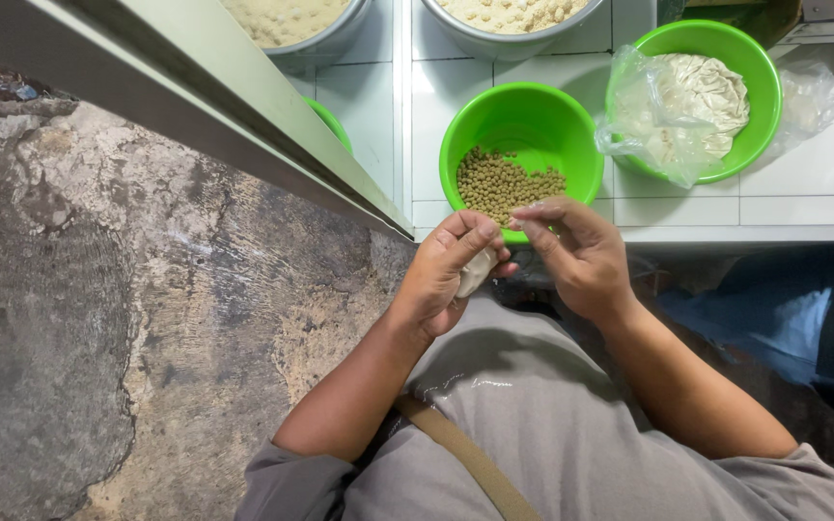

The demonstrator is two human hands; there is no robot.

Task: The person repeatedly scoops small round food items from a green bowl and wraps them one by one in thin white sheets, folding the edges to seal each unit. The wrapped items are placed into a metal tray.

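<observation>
Over the front edge of the white tiled counter [494, 207], both hands worked close together, just below the rim of a green bowl [521, 116] holding small olive-green pellets [504, 181]. Left hand [441, 275] was curled around a pale lump of dough [476, 272] – fingers wrapped over it, only its lower right end showing. Right hand [576, 253] had fingertips pinched together at the bowl's near rim; whether a pellet or a bit of dough sat between them, I couldn't tell.

Handling, as a judgement: the dough looked soft, light and pliable, likely a bit tacky – a loose cupped hold at its middle should suit, since squeezing would deform it. Pellets looked small, dry and prone to rolling; pinch them singly.

Packaging: a clear crumpled plastic bag [644, 121] lined a second green bowl [764, 77] toward the counter's right rear, with a pale flattened mass inside. No labels or signs readable. Two metal bowls [325, 43] of beige crumbly stuff sat at the rear edge, cut off by the frame. A slanted metal frame [214, 106] crossed the left side, partly hiding a third green bowl [325, 121]
</observation>
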